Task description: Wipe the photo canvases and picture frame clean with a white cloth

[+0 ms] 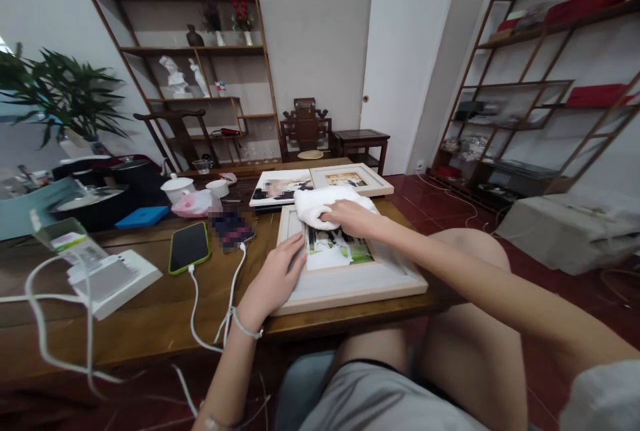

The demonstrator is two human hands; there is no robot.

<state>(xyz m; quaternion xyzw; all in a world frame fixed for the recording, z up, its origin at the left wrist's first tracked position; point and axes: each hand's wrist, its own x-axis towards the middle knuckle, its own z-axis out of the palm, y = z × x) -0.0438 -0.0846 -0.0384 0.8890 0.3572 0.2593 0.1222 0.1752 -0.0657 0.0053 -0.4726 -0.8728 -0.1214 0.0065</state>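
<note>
A light wooden picture frame (pixel 350 284) with a photo under glass lies flat on the dark wooden table (pixel 150 324), right in front of me. My left hand (pixel 277 277) rests flat on the frame's left edge, fingers stretched out, holding it down. My right hand (pixel 350 217) is closed on a white cloth (pixel 320 204) and presses it on the upper part of the frame's glass.
Two more framed pictures (pixel 350 179) lie beyond it. A phone in a green case (pixel 189 247) and another phone (pixel 231 229) are on white charging cables (pixel 200 324). To the left are white boxes (pixel 107 277), cups, a blue box and a plant. Shelves line both walls.
</note>
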